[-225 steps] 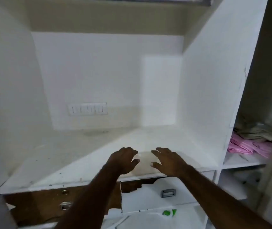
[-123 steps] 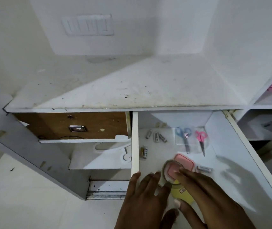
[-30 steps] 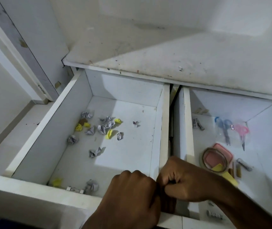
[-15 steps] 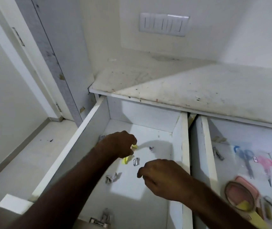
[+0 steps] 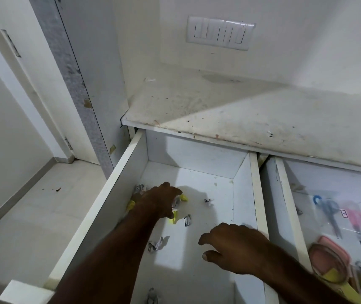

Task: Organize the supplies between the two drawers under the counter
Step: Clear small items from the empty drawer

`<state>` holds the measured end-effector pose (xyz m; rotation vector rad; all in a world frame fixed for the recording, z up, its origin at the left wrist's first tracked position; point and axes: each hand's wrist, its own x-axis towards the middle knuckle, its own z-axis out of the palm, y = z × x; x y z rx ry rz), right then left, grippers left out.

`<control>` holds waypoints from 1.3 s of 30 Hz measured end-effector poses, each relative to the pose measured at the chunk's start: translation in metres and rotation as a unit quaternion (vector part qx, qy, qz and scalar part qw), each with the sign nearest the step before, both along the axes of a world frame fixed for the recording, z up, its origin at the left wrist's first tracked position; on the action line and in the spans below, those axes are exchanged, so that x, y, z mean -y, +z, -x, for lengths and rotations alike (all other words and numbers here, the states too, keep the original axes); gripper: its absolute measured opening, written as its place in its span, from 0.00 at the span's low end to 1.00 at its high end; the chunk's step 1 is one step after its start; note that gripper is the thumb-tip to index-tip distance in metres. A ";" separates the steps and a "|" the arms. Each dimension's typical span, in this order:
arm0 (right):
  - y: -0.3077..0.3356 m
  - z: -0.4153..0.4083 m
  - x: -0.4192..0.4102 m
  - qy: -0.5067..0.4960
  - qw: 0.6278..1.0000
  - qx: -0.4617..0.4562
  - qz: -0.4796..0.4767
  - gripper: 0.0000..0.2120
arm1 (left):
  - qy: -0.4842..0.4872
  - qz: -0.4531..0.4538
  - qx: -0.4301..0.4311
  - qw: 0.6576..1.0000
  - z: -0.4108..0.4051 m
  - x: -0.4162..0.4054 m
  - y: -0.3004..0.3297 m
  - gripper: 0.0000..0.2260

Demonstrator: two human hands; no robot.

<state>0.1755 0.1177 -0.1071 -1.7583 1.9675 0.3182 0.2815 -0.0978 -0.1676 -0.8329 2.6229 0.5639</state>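
While your left hand (image 5: pixel 161 202) curls over the paper scraps (image 5: pixel 176 216) near the left drawer (image 5: pixel 118 172)'s left wall (grip hidden), gather several together. Your right hand (image 5: pixel 233 245) hovers loosely open, holding nothing.

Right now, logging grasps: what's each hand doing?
Left hand: down on the paper scraps in the left drawer; grip cannot be told.
Right hand: open, holding nothing.

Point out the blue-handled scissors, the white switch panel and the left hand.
Blue-handled scissors (image 5: pixel 330 212): head view, on the blades just below the handles.
White switch panel (image 5: pixel 220 32): head view, on the middle of its face.
Left hand (image 5: pixel 160 201): head view, on the back of the hand.
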 end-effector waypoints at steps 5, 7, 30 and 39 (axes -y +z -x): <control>0.002 0.000 0.037 -0.055 0.998 -0.019 0.000 0.23 | 0.013 0.040 -0.044 0.998 -0.002 -0.009 -0.013 0.24; -0.005 -0.002 0.056 -0.083 0.996 -0.022 0.033 0.24 | 0.014 0.052 -0.064 0.996 -0.002 -0.010 -0.014 0.15; -0.060 0.008 0.111 -0.302 0.893 0.217 0.252 0.10 | 0.058 -0.104 -0.134 0.984 -0.004 0.019 0.027 0.12; 0.003 0.005 0.093 -0.590 0.416 0.671 0.169 0.08 | 0.130 -0.296 -0.324 0.889 -0.005 0.002 0.065 0.07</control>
